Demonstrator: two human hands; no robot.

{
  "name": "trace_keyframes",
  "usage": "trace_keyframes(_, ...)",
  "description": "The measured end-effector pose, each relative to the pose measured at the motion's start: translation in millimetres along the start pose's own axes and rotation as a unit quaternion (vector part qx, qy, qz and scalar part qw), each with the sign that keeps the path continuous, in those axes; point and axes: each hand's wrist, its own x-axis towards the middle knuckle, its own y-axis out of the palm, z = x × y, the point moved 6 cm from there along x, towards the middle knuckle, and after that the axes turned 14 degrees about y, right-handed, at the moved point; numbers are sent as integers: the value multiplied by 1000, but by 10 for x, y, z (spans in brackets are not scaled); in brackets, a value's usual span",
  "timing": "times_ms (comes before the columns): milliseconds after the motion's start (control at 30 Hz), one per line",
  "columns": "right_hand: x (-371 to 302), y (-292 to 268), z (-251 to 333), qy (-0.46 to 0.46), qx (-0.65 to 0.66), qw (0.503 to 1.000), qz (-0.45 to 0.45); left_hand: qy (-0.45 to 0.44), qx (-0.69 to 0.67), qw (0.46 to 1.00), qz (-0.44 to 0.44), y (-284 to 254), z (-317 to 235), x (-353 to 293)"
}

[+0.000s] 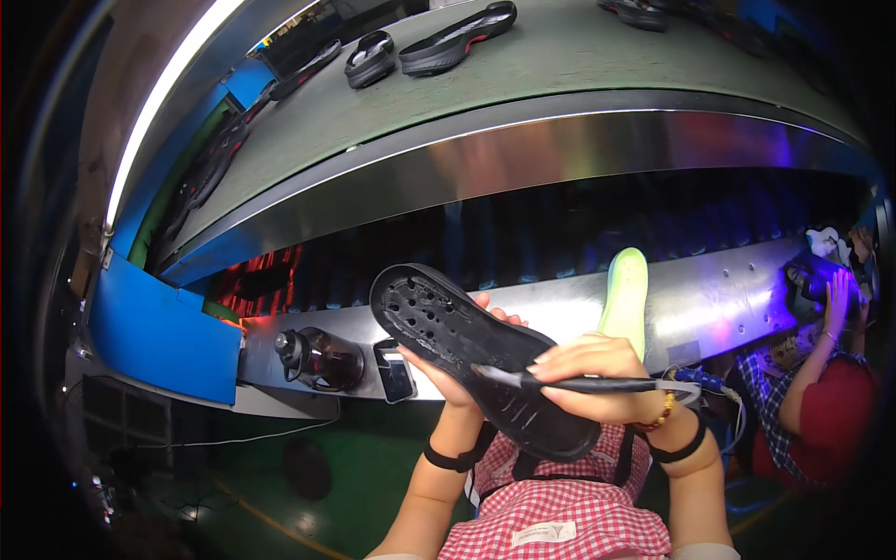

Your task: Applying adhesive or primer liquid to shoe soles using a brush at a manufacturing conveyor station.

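Right now the left hand (457, 364) holds a black sole (481, 359) from beneath, palm and fingers closed around its underside, so the sole sits raised over the lap, in front of the steel worktop (709, 299). Its inner face, pitted with small holes, is turned up toward the camera. The right hand (597, 378) is closed in a narrow grip on a thin black brush (569, 383), whose pale tip touches the sole near its middle.

The sole's long axis runs on a diagonal: the rounded end points up and to the person's left, toward the belt (560, 65), and the other end drops down and right over the red checked apron (560, 509). The brush lies almost level, crossing that axis at an angle.

As a judgement, the main risk is the hold: the sole rests on one hand only, and pressure from the brush could tip or twist it out of the fingers. A slip of the tip could also run past the rim onto the left fingers just behind it. Whether the brush carries anything wet cannot be told.

A pale green sole (625, 294) stands just beyond the right hand, and a dark round fitting (317, 359) sits on the worktop to the left. Another person's hand (835, 299) works at far right.
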Motion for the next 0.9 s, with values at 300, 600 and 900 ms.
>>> trace_keyframes(300,-155,-24,92,43,-2,999,-26,110,-91,990,5,201,-236,119)
trace_keyframes(600,-266,-142,50,87,49,995,-20,135,-48,987,75,432,-434,246)
trace_keyframes(900,-341,-119,-124,193,252,946,65,159,50,985,51,584,-570,275)
